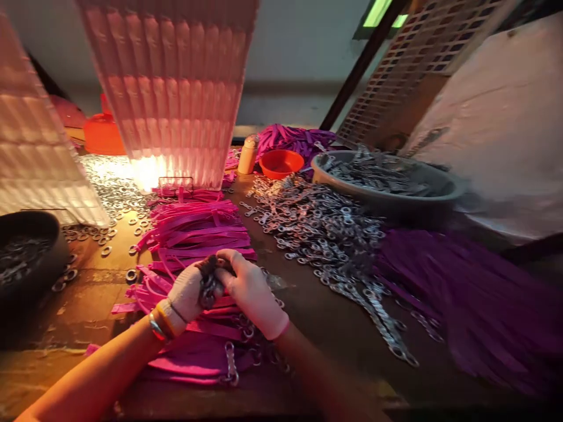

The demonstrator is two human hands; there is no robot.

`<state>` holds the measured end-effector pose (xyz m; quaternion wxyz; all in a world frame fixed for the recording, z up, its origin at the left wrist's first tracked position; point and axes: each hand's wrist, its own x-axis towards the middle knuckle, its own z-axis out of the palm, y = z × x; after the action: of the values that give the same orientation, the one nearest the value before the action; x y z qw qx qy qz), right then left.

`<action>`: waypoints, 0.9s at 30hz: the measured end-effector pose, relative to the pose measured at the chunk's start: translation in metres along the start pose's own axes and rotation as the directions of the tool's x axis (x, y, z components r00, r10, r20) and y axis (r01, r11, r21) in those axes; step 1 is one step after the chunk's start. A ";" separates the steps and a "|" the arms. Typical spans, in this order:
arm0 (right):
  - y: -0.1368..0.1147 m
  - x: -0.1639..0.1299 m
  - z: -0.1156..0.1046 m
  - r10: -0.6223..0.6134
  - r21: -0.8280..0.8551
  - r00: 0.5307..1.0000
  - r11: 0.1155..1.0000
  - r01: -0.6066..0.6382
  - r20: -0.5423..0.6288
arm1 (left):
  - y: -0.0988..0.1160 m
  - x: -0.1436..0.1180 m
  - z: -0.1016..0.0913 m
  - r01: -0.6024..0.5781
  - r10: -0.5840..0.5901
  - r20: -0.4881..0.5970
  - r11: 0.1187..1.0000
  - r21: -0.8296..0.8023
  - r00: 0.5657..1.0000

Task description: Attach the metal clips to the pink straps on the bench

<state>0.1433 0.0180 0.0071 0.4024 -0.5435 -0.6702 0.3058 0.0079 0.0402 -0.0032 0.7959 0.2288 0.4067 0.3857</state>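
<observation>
**Both hands closed on a bunch of metal clips over the pink straps**

I am sitting at the brown desk (334,328), which is carrying everything here. Toward its right edge a broad spread of purple straps (475,299) is lying flat, and beside it, across the middle, a long heap of loose metal clips (325,228) is trailing down toward the near edge. At the far right corner a wide grey basin (440,196) is holding more metal parts. Toward the left of the middle a stack of pink straps (197,231) is running from the far side down to me, with small metal rings (108,193) scattered to its left, and a dark bowl (26,258) is sitting at the left edge. At the far edge an orange bowl (281,163) is standing just beside a small tan bottle (248,155).

I am wearing white gloves. My left hand (187,293) is curled shut around a bunch of clips (209,284), and my right hand (253,293) is closing over the same bunch from the other side, fingers bent round it. The two hands are touching, hovering just above the near end of the pink straps, close to the near edge of the desk.
</observation>
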 end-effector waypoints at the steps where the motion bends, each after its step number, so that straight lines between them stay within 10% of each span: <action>1: 0.000 -0.001 0.005 0.005 -0.006 1.000 1.000 -0.005 -0.022 | -0.003 -0.002 0.002 -0.017 0.016 -0.027 0.999 -0.039 1.000; 8: 0.003 -0.003 0.008 -0.035 -0.030 0.986 0.999 0.031 -0.160 | -0.002 -0.013 -0.004 0.004 -0.016 -0.061 0.983 -0.185 0.998; 17: -0.010 -0.002 -0.001 0.110 0.327 0.977 0.944 -0.044 -0.185 | 0.012 -0.024 -0.006 0.216 -0.194 0.114 0.949 -0.229 0.974; 27: -0.009 0.000 0.002 0.121 0.364 0.968 0.931 -0.034 -0.218 | 0.006 -0.017 -0.011 0.083 -0.078 0.109 0.996 -0.040 0.991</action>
<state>0.1378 0.0165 0.0137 0.5589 -0.5201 -0.5285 0.3712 -0.0102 0.0309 0.0027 0.8363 0.2148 0.3636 0.3495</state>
